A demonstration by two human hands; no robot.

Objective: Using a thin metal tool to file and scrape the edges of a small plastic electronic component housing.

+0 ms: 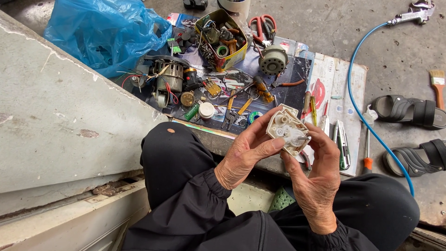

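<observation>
Both my hands hold a small white plastic gear housing (288, 130) with tiny white cogs showing inside. My left hand (248, 151) grips its left side, thumb along the lower edge. My right hand (318, 169) grips its right side, fingers curled over a short shaft. It is held above my black-trousered knees, just in front of a poster sheet (297, 88) covered with parts. Nearest on the sheet are a small electric motor (168, 76), a round grey part (272, 59) and a yellow tin (222, 39) of small pieces.
A blue plastic bag (102, 32) lies at the top left beside a grey slab (55, 121). Red scissors (262, 25), screwdrivers (367, 153) and a utility knife (341, 144) lie around the sheet. A blue hose (360, 114) runs to an air gun (416, 14). Black sandals (409, 111) and a paintbrush (437, 86) sit right.
</observation>
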